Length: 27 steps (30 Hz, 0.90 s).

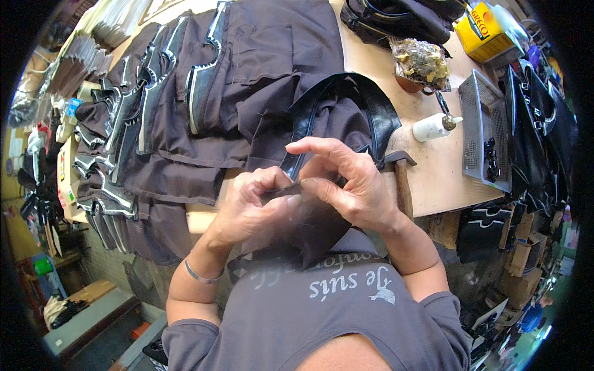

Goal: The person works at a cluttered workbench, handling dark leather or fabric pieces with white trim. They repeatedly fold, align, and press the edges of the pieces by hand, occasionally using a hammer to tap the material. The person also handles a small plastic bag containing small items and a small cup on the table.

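Note:
My left hand (250, 201) is closed, its thumb and fingers pinching the edge of a dark brown fabric lining (318, 232). Beside it, my right hand (356, 185) grips the same edge between thumb and bent fingers, with its index finger raised. The fabric droops toward my shirt below the hands and is partly blurred. Beyond my fingers, a curved black leather panel (380, 111) arches over more brown cloth on the table. Where the leather meets the pinched edge is hidden by my hands.
Several brown fabric pieces with black, white-edged trims (195, 99) overlap on the left of the table (427, 188). To the right are a hammer (403, 185), a white glue bottle (431, 127), a grey plastic basket (473, 133), a yellow can (486, 34) and black leather bags (535, 130).

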Each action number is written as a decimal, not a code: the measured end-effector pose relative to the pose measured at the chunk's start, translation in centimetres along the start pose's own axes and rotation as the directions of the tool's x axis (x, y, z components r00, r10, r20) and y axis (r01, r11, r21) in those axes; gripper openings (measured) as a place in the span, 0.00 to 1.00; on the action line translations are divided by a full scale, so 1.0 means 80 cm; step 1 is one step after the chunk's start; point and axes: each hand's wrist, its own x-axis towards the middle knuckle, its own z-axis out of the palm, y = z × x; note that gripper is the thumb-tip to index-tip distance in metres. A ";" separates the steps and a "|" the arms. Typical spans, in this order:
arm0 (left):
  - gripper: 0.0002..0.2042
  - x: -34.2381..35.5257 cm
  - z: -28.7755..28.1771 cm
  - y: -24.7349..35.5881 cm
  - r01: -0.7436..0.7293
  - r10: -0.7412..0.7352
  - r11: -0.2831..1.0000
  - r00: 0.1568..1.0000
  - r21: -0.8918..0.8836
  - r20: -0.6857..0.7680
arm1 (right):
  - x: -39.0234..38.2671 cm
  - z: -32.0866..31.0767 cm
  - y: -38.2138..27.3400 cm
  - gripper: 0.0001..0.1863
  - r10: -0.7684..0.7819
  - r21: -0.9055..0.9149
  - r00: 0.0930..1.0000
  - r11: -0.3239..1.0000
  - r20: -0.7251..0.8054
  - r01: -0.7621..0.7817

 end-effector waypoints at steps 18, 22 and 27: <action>0.07 0.001 0.001 0.011 0.297 -0.287 0.953 0.947 -0.056 0.143 | -0.015 0.002 0.012 0.22 -0.013 -0.041 0.999 0.999 -0.035 0.012; 0.08 0.000 -0.004 0.020 0.380 -0.384 0.923 0.902 0.058 0.197 | -0.019 0.004 0.014 0.22 -0.013 -0.062 0.999 0.998 -0.034 0.011; 0.09 0.000 -0.004 0.005 0.137 -0.187 0.944 0.972 0.301 0.144 | -0.020 0.007 0.019 0.22 -0.062 -0.175 0.996 0.983 -0.064 0.050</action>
